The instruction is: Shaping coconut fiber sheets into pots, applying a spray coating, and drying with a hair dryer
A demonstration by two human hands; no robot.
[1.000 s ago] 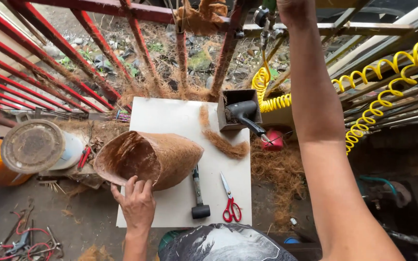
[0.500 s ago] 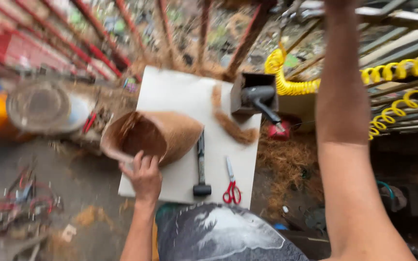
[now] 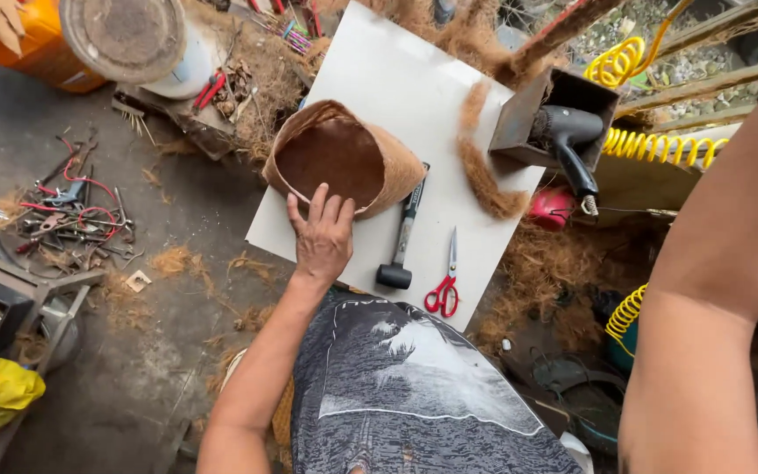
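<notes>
Head view, looking down: nearest is the person's dark printed shirt (image 3: 414, 386), and just beyond it the near edge of a white board worktop (image 3: 379, 70) set at an angle over a grey concrete floor (image 3: 133, 351) littered with brown fibre.

The left hand (image 3: 322, 233) lies flat at the worktop's near left edge, fingers spread and open, fingertips touching the rim of a brown coir pot (image 3: 344, 158) that lies on its side with its mouth turned toward the person; it grips nothing. The right forearm (image 3: 721, 290) rises out of the top of the picture; its hand is out of sight, so I cannot tell how it stands.

Right of the pot lie a black mallet (image 3: 401, 241) and, further right, red-handled scissors (image 3: 445, 281), both on the worktop. Beyond them a strip of loose fibre (image 3: 484, 175) curves across the board.

At the worktop's far right corner a dark metal box (image 3: 528, 118) holds a black air tool (image 3: 572, 145), with yellow coiled hose (image 3: 660, 145) behind it. Left of the worktop, on the floor, lies a heap of hand tools (image 3: 72, 219); farther off, an orange drum (image 3: 37, 53) and a round lid (image 3: 125, 35).
</notes>
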